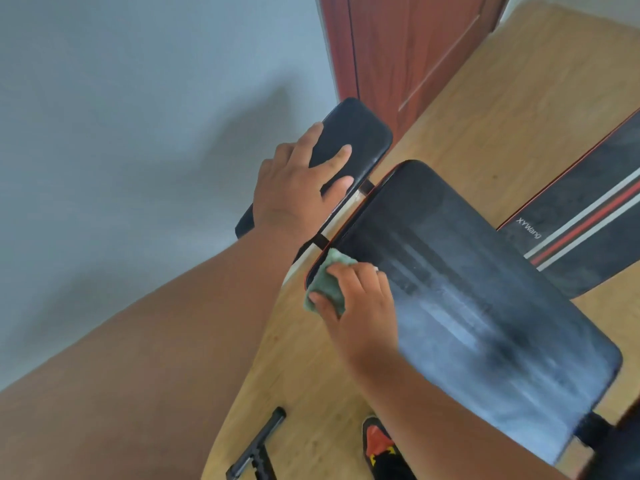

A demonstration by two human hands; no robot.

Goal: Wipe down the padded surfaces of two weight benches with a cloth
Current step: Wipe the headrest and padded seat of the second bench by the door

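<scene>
A black padded bench back (467, 289) with a red edge runs from the centre to the lower right, its surface streaked and shiny. My right hand (360, 306) grips a green cloth (325, 285) against the pad's near-left corner. Beyond a gap lies the same bench's smaller black seat pad (360, 133). My left hand (298, 181) rests on that seat pad with the thumb and fingers spread over it. A second bench's pad (595, 216), black with white and red stripes and the lettering XYWang, lies at the right.
A pale grey wall fills the left side. A red-brown door (408, 53) stands at the top. The floor (502, 109) is light wood. A black bench foot bar (256, 445) and a black, red and yellow shoe (381, 448) lie at the bottom.
</scene>
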